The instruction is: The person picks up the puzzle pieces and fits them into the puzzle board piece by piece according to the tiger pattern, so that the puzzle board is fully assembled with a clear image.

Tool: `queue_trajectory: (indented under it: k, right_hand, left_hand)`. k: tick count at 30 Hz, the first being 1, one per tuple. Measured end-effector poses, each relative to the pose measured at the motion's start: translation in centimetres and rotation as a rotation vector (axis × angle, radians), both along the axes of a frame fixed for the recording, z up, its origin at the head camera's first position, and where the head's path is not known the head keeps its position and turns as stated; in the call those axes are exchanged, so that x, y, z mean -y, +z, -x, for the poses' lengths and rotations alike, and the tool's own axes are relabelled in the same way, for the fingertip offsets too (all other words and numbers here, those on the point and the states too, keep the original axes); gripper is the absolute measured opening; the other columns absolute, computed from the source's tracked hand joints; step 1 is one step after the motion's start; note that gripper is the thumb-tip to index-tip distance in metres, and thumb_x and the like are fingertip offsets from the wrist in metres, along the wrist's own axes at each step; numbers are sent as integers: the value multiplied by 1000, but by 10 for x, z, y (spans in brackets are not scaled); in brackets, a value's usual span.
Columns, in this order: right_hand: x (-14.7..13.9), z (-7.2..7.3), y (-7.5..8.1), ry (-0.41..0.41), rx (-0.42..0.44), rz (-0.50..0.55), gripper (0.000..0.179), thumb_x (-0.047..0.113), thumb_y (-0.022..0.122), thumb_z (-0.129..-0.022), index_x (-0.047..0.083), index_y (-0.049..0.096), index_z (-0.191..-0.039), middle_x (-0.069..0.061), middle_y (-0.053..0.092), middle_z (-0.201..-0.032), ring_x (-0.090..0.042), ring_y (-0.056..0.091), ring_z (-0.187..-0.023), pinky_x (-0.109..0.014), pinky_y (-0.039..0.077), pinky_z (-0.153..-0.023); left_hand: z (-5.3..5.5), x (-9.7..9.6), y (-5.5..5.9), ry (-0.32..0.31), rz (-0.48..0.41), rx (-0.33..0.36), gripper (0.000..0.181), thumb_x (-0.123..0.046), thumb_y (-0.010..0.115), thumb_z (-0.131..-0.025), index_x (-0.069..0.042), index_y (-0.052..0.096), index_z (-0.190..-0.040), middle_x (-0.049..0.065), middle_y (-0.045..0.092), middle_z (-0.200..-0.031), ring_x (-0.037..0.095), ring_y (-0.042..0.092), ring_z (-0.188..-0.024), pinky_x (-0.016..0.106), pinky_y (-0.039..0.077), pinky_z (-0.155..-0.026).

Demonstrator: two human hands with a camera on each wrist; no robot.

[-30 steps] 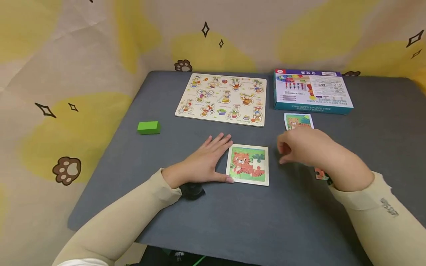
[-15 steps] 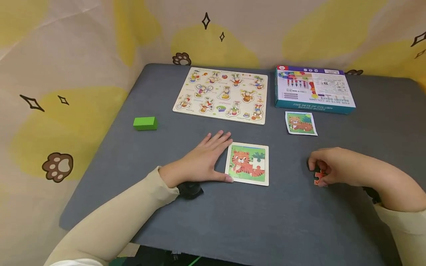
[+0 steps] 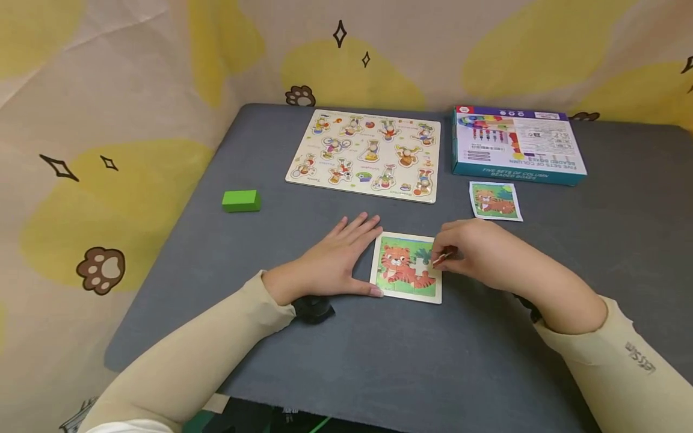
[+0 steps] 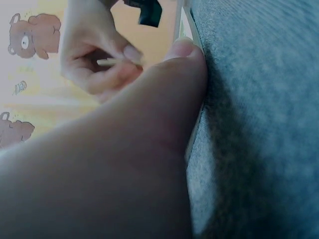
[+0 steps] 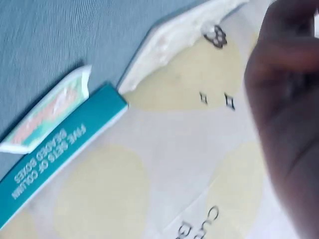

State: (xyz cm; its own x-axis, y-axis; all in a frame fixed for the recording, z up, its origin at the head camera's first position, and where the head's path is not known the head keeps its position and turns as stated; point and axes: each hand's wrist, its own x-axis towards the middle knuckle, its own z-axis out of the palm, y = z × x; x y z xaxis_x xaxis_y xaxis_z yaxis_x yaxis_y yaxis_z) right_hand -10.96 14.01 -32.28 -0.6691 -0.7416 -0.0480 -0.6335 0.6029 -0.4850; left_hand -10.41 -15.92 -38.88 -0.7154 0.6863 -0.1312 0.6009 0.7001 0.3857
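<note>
A small jigsaw puzzle board (image 3: 411,297) with a tiger picture lies in the middle of the table in the head view. One bare white gap shows at the right of its picture. My left hand (image 3: 335,258) lies beside it with fingers spread, thumb and fingertips at the board's left edge. Between thumb and fingers my right hand (image 3: 479,249) pinches a puzzle piece (image 3: 444,257) on edge, close over the board's right side. The left wrist view shows the same piece (image 4: 105,62) as a thin pale edge; much of it is hidden by the fingers.
Behind the right hand lies a tiger picture card (image 3: 495,201), with a boxed bead set (image 3: 520,144) beyond it. A larger puzzle board (image 3: 363,156) with several animal figures lies at the back. At the left stands a green block (image 3: 241,201).
My right hand went right to a piece on the table, took hold of it, and came back left to the tiger board with it. The left hand has stayed at the board.
</note>
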Motion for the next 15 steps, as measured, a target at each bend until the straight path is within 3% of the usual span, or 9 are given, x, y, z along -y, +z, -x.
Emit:
queue_trajectory:
  k: [5, 9, 15]
  right_hand:
    - [6, 1, -10, 11, -38, 41, 22, -2, 84, -86, 13, 82, -102, 8, 69, -94, -8, 63, -82, -34, 59, -75]
    - [8, 1, -15, 29, -54, 61, 25, -2, 81, -89, 12, 82, -110, 7, 64, -92, -8, 60, -80, -32, 56, -71]
    - [14, 0, -20, -106, 18, 48, 17, 9, 87, -87, 16, 74, -97, 10, 67, -81, -10, 59, -72, -32, 52, -66]
  left_hand:
    - [-1, -1, 4, 4, -5, -6, 113, -66, 75, -89, -7, 20, -168, 8, 8, -176, 23, -3, -161, 44, -5, -128]
    - [-1, -1, 4, 7, -4, -4, 113, -65, 76, -88, -6, 21, -167, 9, 8, -175, 24, -2, -161, 45, -4, -128]
    - [-1, -2, 1, 17, 2, 4, 113, -67, 74, -89, -8, 19, -168, 6, 7, -176, 22, -4, -161, 43, -4, -128]
